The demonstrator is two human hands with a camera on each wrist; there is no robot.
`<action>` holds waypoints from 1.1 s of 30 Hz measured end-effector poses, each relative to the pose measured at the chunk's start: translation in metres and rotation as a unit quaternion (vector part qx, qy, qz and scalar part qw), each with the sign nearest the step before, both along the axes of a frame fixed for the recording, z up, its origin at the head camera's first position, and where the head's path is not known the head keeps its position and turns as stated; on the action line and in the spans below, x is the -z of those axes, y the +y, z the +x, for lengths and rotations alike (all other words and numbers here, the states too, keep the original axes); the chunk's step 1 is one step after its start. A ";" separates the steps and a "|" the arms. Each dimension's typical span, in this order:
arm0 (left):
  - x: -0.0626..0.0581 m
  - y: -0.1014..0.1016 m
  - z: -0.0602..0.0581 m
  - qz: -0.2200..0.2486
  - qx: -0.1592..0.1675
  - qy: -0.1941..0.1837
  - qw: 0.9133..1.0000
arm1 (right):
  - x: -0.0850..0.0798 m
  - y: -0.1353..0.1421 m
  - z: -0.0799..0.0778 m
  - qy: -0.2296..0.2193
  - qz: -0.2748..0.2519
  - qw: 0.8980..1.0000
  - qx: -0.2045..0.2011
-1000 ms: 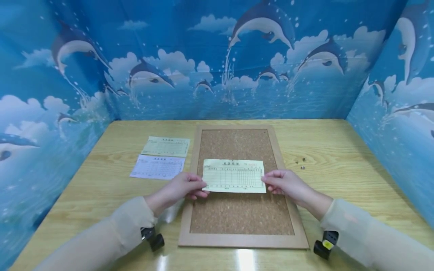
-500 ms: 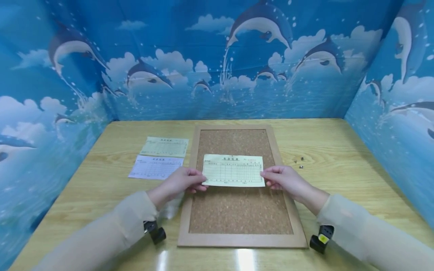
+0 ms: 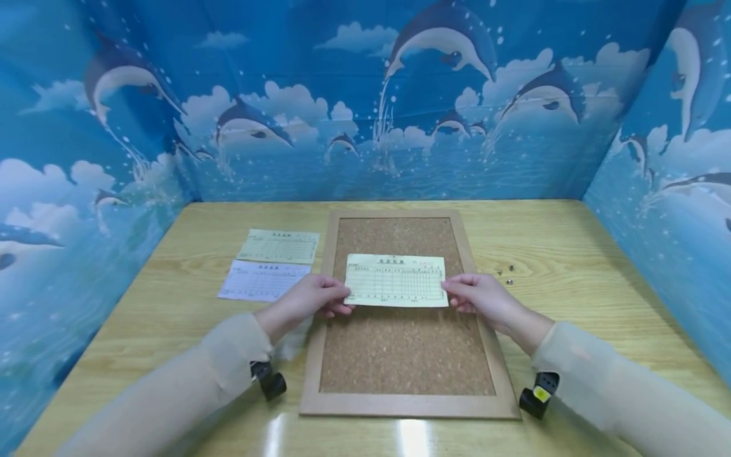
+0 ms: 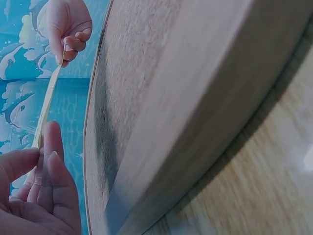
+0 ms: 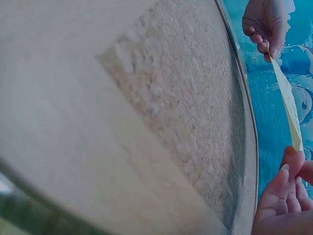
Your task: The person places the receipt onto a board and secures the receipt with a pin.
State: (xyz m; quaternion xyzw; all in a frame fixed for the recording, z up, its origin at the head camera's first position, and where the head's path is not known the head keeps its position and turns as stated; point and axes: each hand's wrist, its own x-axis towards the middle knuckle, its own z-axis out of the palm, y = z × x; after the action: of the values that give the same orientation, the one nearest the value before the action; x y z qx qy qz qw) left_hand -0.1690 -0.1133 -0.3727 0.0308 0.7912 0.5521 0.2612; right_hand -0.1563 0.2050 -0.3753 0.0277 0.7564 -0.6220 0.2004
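Observation:
A pale yellow printed form slip [image 3: 395, 281] is stretched between my two hands, above the cork board [image 3: 407, 355] with its wooden frame. My left hand [image 3: 313, 296] pinches the slip's left edge between thumb and fingers. At the opposite edge, my right hand [image 3: 482, 298] pinches it the same way. Both wrist views show the paper [image 4: 48, 100] nearly edge-on and held apart from the cork, with a shadow below it. In the right wrist view the right thumb and fingers [image 5: 292, 164] meet on the paper's end.
Left of the board lie a greenish form slip [image 3: 280, 246] and a lilac form slip [image 3: 264, 280] on the wooden table [image 3: 165, 355]. Several small metal pins [image 3: 510, 281] lie to the right of the board. A blue dolphin-print curtain [image 3: 377, 152] encloses the back and sides.
Both hands have carried the yellow slip a little farther away over the board, towards its far end. The grip at both edges stays the same.

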 end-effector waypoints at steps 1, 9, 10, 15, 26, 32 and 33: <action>0.000 0.000 -0.001 0.001 -0.001 -0.002 1.000 | 0.000 0.001 0.000 0.003 -0.001 1.000 -0.002; 0.000 0.005 -0.005 0.006 0.004 -0.005 1.000 | -0.001 0.005 -0.004 0.013 0.012 1.000 0.000; 0.000 0.005 -0.006 0.006 0.007 -0.003 1.000 | -0.001 0.005 -0.004 0.012 0.014 1.000 0.001; -0.001 0.007 -0.008 0.011 0.006 0.002 1.000 | -0.002 0.005 -0.007 0.018 0.014 1.000 -0.001; -0.004 0.007 -0.018 0.003 -0.004 -0.003 1.000 | -0.003 0.006 -0.013 0.012 0.003 1.000 -0.005; -0.006 0.010 -0.022 0.001 0.009 -0.004 1.000 | -0.005 0.009 -0.020 0.017 0.013 1.000 -0.005; -0.006 0.011 -0.023 0.001 0.013 -0.001 1.000 | -0.005 0.010 -0.020 0.016 0.015 1.000 -0.003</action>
State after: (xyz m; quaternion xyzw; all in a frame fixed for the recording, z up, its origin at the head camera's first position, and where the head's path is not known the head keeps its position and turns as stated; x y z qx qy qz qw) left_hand -0.1916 -0.1027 -0.3664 0.0409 0.7903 0.5491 0.2688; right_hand -0.1766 0.2146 -0.3704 0.0184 0.7691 -0.6101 0.1897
